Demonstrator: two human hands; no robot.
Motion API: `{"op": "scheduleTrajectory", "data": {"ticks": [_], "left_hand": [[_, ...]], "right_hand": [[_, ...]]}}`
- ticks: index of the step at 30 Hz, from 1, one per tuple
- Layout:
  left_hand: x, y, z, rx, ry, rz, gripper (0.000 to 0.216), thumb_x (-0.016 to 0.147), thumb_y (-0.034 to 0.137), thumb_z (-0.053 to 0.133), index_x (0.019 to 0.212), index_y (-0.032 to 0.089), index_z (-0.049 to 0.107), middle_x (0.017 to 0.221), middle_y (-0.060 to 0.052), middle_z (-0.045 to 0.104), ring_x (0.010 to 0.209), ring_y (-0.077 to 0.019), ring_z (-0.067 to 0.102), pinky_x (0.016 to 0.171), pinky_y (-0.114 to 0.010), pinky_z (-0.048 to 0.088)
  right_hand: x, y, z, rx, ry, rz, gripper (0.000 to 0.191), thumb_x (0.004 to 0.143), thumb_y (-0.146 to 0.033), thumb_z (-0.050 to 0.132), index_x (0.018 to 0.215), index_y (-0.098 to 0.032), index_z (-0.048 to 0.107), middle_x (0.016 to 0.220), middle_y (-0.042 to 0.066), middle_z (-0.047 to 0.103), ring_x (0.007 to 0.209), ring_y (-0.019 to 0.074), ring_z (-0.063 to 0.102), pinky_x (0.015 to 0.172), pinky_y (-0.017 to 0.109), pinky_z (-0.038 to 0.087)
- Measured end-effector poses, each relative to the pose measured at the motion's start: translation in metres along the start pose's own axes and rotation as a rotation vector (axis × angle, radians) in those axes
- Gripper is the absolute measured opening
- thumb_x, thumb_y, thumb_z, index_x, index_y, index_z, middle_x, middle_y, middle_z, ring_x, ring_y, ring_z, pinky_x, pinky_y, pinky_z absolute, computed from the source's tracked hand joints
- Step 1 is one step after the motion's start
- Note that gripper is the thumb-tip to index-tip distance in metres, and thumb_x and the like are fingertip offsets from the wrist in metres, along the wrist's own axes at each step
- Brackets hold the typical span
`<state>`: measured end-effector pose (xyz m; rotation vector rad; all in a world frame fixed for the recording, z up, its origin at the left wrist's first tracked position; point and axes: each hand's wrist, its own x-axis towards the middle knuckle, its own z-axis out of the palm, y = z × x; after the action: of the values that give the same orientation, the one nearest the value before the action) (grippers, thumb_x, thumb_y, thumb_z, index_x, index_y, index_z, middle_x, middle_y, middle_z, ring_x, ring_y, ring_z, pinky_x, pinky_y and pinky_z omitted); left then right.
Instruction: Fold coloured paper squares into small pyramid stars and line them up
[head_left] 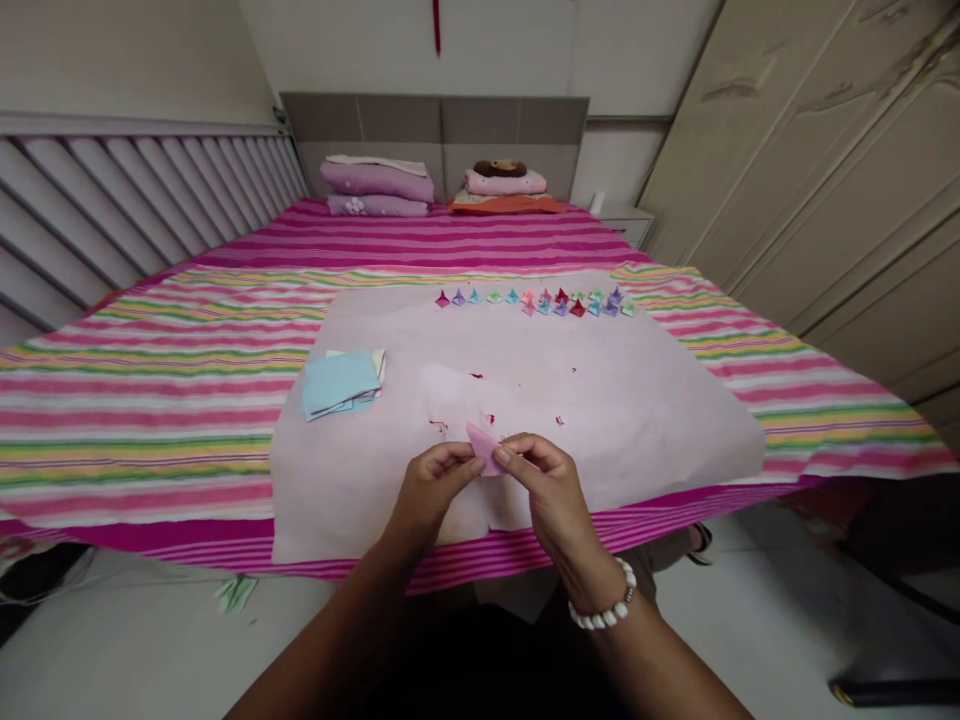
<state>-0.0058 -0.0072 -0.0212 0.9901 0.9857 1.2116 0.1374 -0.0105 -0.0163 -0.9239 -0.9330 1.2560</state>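
Note:
Between my two hands is a small folded piece of pink paper (pixel 484 448) with a pointed upper corner. My left hand (pixel 435 482) pinches its lower left edge between thumb and fingers. On the other side, my right hand (pixel 546 480) grips the right edge, thumb on top. Both hands are just above the near part of a large pale sheet (pixel 637 400) spread on the bed. Small red scraps (pixel 490 419) lie on the sheet just beyond the paper. A stack of square paper (pixel 341 383), light blue on top, rests to the left.
Several small folded paper shapes (pixel 562 306) in mixed colours line the sheet's far edge. Striped bedding (pixel 150 400) surrounds the sheet. Folded bedding (pixel 379 185) is piled by the headboard (pixel 435 120). A green paper piece (pixel 236 593) lies on the floor at left.

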Motion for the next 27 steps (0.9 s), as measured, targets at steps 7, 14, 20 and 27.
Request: {"op": "scheduleTrajectory", "data": {"ticks": [7, 14, 20, 27], "left_hand": [[0.004, 0.009, -0.008, 0.074, 0.018, -0.021, 0.027, 0.066, 0.036, 0.079, 0.084, 0.016, 0.075, 0.081, -0.004, 0.075, 0.081, -0.0179, 0.066, 0.083, -0.032, 0.05], [0.004, 0.006, -0.011, 0.046, -0.059, -0.036, 0.026, 0.07, 0.035, 0.076, 0.088, 0.016, 0.075, 0.084, -0.005, 0.075, 0.084, -0.0187, 0.067, 0.085, -0.033, 0.049], [0.005, 0.007, -0.012, 0.055, -0.051, -0.025, 0.023, 0.07, 0.032, 0.075, 0.088, 0.017, 0.074, 0.085, -0.004, 0.074, 0.082, -0.0162, 0.066, 0.083, -0.03, 0.05], [0.006, 0.01, -0.008, 0.443, 0.043, 0.238, 0.02, 0.071, 0.028, 0.073, 0.088, 0.018, 0.073, 0.085, -0.004, 0.069, 0.07, -0.0129, 0.059, 0.067, -0.026, 0.048]], "right_hand": [[0.0, -0.006, -0.001, 0.055, -0.073, 0.117, 0.02, 0.071, -0.039, 0.075, 0.069, -0.02, 0.069, 0.068, 0.001, 0.064, 0.068, 0.0158, 0.054, 0.068, 0.029, 0.044], [0.0, -0.006, -0.002, 0.058, -0.093, 0.14, 0.016, 0.068, -0.034, 0.077, 0.066, -0.021, 0.068, 0.066, -0.001, 0.063, 0.065, 0.014, 0.053, 0.066, 0.028, 0.044], [0.003, -0.006, -0.008, -0.091, -0.123, 0.022, 0.019, 0.068, -0.034, 0.079, 0.08, -0.021, 0.074, 0.072, 0.001, 0.069, 0.067, 0.0151, 0.058, 0.067, 0.029, 0.046], [0.006, -0.002, -0.007, -0.183, -0.163, -0.013, 0.019, 0.07, -0.035, 0.074, 0.08, -0.018, 0.07, 0.058, -0.002, 0.059, 0.049, 0.0107, 0.048, 0.048, 0.024, 0.039]]}}
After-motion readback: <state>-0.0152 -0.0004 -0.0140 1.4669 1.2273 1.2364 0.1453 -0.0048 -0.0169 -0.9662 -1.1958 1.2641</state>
